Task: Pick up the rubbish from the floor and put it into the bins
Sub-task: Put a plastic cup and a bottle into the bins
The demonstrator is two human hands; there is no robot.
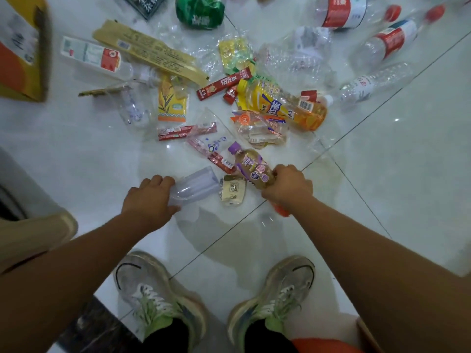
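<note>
Tiles of pale, glossy floor (382, 154) fill the view, crossed by thin dark grout lines, with a darker strip at the lower left corner. A yellow and orange cardboard box (23, 54) sits at the upper left edge. Two worn pale trainers with green laces, the left shoe (153, 289) and the right shoe (277, 291), stand side by side at the bottom. Rubbish lies scattered ahead of them. There are two clear bottles with red labels and red caps at the upper right, the first red-label bottle (341, 11) and the second red-label bottle (392, 39). Nearer the middle lie one orange tea bottle (295, 110), one crumpled green bag (200, 11), one long tan paper wrapper (150, 52) and one red coffee stick (224, 84). The left hand (150, 200) has its fingers curled round the base of a clear plastic cup (196, 186), which lies on its side on the tile with its mouth away from the person. The right hand (288, 187) grips the lower end of a purple-capped bottle (251, 164), a small bottle of beige liquid with a label of purple and pink patches, tilted with its cap pointing up and left. One small beige sachet (233, 191) lies flat between the cup and that bottle, just beside both.
</note>
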